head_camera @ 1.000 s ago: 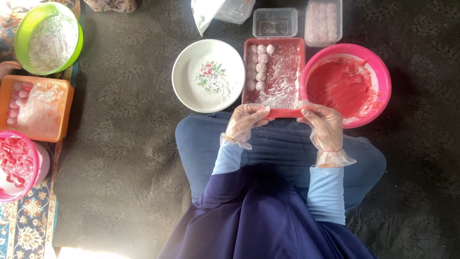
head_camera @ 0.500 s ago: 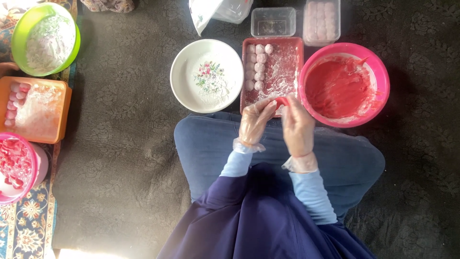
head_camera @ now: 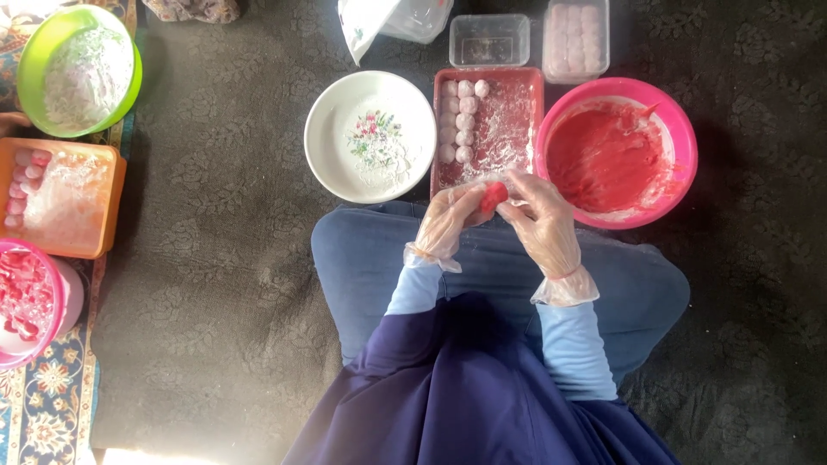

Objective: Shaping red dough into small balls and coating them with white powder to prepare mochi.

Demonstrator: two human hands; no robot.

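Red dough lump (head_camera: 493,196), small and rounded, pinched between both gloved hands just above the lap, at the near edge of the red tray (head_camera: 527,82). Left hand (head_camera: 446,222) – fingers curled narrow around the lump's left side; right hand (head_camera: 543,222) – fingertips closed on its right side. Both hands in clear plastic gloves w/ loose cuffs over light blue sleeves.

Red tray: dusted w/ white flour, pale pink balls (head_camera: 463,120) in a column along its left side. Pink bowl (head_camera: 680,129) of red paste touching the tray's right edge; white floral plate (head_camera: 332,138), also floured, just left of the tray. Beyond the tray: empty clear tub (head_camera: 488,40) & a lidded clear tub of pale balls (head_camera: 575,39).

Far left, well apart: green bowl (head_camera: 30,52) w/ white powder, orange tray (head_camera: 108,207) w/ pink balls, second pink bowl (head_camera: 53,284) of red pieces – all on dark patterned carpet (head_camera: 215,284)
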